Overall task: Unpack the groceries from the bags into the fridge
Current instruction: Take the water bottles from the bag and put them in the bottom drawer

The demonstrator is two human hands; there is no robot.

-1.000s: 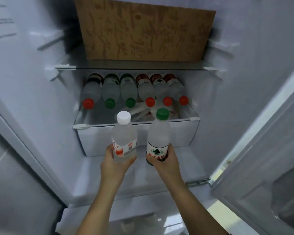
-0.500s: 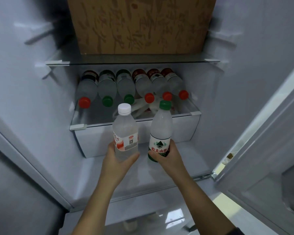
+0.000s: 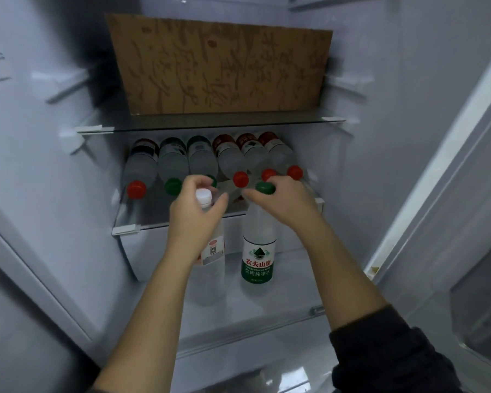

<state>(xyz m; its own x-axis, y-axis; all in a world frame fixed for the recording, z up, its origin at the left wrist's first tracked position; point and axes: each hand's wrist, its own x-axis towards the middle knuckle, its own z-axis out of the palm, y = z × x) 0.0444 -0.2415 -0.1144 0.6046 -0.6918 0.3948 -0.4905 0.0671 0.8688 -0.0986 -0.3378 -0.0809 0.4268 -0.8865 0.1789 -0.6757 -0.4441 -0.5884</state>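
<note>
Head view: two bottles are seen standing upright, side by side and just apart, on the white bottom shelf of the fridge [image 3: 295, 293]. The white-capped clear plastic bottle [image 3: 213, 279] is held at its neck by the left hand [image 3: 196, 219], whose fingers and thumb are curled round the cap from above. The green-capped clear plastic bottle [image 3: 258, 251], which has a green label, is gripped at the cap by the right hand [image 3: 284, 199], with the fingers bent over the cap's top.

Each bottle lies directly below its own hand. The long axis of each therefore runs straight up and down, with the cap towards the hand and the base on the shelf. Neither hand is nearer to the other's bottle.

Behind and above, a row of clear bottles with red and green caps [image 3: 230, 163] is laid flat on a glass shelf [image 3: 125, 229]. Their long axes run front to back and their caps point out towards the person.

The coming move is judged to turn on the vertical line of the two standing bottles. The hands would need to be lifted straight up off the caps, since a sideways pull could tip such tall, narrow bottles.
</note>
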